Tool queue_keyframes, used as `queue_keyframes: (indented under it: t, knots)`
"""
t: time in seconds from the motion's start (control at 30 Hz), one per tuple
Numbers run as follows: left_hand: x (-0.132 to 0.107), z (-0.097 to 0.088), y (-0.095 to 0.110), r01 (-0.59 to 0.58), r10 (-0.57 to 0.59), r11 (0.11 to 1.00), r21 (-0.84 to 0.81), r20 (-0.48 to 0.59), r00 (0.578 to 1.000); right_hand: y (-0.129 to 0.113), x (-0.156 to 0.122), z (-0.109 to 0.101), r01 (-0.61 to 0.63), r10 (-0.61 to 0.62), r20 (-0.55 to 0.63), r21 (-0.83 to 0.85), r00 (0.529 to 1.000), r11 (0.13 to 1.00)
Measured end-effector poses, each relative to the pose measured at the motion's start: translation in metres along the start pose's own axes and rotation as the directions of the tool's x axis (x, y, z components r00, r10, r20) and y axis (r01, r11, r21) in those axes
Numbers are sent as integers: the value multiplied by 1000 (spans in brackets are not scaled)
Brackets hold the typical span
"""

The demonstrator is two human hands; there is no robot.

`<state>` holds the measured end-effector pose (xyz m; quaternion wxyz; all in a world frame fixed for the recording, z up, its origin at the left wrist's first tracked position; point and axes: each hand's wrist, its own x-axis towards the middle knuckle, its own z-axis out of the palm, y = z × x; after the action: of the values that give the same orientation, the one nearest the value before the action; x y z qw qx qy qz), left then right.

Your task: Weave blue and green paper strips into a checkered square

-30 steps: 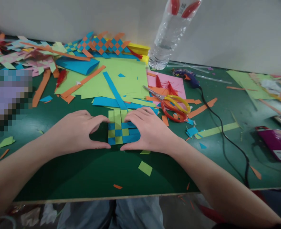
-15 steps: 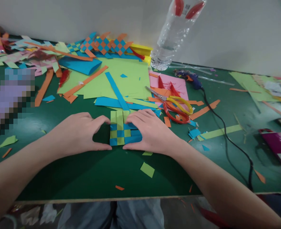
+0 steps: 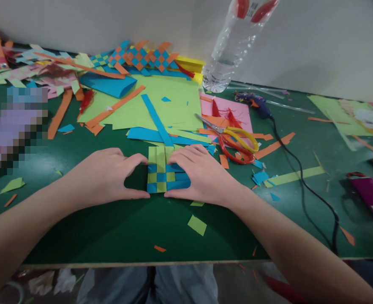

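Note:
A small woven square of blue and lime-green paper strips [image 3: 161,175] lies on the green table [image 3: 110,232], with loose strip ends sticking out at its far side. My left hand [image 3: 104,177] rests curved beside it. Its index fingertip and thumb tip touch the square's left edge. My right hand [image 3: 202,175] lies flat over the square's right part, fingers at the top edge and thumb at the bottom edge. Neither hand lifts anything.
Red-and-yellow scissors [image 3: 233,141] lie just right of my right hand. Behind are lime-green sheets [image 3: 161,105], pink paper [image 3: 237,112], finished woven pieces [image 3: 145,57] and a plastic bottle [image 3: 230,46]. A glue gun [image 3: 256,103] trails its black cable [image 3: 300,181] toward the front edge. A purple object [image 3: 370,194] sits far right.
Both hands stay at the woven square in nearly the same pose. The view has drifted slightly, so everything sits a little further right in the frame.

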<state>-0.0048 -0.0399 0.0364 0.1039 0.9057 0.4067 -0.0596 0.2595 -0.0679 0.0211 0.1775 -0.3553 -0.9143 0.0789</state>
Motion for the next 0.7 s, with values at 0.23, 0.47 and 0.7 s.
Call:
queue_keyframes:
  t: [0.23, 0.47, 0.7]
  knots:
    - [-1, 1, 0, -3, 3, 1000, -10, -19, 1000, 0, 0, 1, 14, -14, -13, -6, 1000, 1000]
    - [-1, 1, 0, 9, -9, 1000, -30, 4, 1000, 0, 0, 1, 8, -8, -4, -1, 1000, 1000]
    - [-2, 0, 0, -4, 4, 1000, -9, 0, 1000, 1, -1, 1, 15, -15, -11, -2, 1000, 1000]
